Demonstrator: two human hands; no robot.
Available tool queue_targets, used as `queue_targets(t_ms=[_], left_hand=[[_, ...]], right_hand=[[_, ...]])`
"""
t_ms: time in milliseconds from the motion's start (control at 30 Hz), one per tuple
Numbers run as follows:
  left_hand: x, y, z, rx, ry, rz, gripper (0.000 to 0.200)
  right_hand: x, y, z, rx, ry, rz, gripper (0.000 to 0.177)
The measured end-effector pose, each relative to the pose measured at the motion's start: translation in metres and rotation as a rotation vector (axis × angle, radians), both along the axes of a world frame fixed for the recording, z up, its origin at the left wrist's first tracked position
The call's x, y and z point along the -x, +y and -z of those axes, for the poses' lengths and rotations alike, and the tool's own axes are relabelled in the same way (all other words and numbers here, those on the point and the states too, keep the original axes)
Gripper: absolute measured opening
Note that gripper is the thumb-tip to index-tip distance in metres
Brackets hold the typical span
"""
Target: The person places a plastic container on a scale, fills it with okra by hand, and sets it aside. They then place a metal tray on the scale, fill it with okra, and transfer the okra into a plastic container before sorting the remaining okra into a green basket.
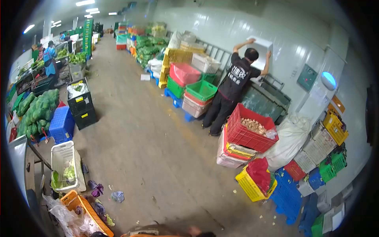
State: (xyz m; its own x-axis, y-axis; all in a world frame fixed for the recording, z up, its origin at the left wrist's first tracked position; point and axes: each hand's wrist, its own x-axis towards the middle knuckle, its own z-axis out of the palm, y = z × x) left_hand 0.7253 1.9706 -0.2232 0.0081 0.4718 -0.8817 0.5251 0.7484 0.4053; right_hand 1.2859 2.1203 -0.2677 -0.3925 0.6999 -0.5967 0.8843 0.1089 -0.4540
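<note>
Near edge, head view: blurred hand (194,230), probably right, by orange edge (143,235); grip can't tell. Left hand not visible. Near left: orange crate (94,216) with plastic film (70,217), white crate (80,173) part-filled, purple leaves (96,190) loose. Progress unclear.

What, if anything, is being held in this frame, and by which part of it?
A co-worker holds a white box by its edges. The wearer's hand is blurred and cut off at the bottom, so whether it holds anything cannot be told.
</note>
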Motion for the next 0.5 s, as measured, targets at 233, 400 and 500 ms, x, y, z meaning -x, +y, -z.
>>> queue_targets(t_ms=[233,400,500], left_hand=[[0.038,0.114,0.032,0.069,-0.052,-0.164,0.034],[0.091,0.294,0.048,0.076,-0.069,-0.087,0.035],[0.129,0.406,0.042,0.054,-0.072,-0.018,0.035]], right_hand=[[0.127,0.313,-0.127,0.095,0.5,0.398,0.013],[0.122,0.421,-0.056,0.184,0.589,0.514,0.017],[0.116,0.433,-0.066,0.368,0.136,0.571,0.021]])
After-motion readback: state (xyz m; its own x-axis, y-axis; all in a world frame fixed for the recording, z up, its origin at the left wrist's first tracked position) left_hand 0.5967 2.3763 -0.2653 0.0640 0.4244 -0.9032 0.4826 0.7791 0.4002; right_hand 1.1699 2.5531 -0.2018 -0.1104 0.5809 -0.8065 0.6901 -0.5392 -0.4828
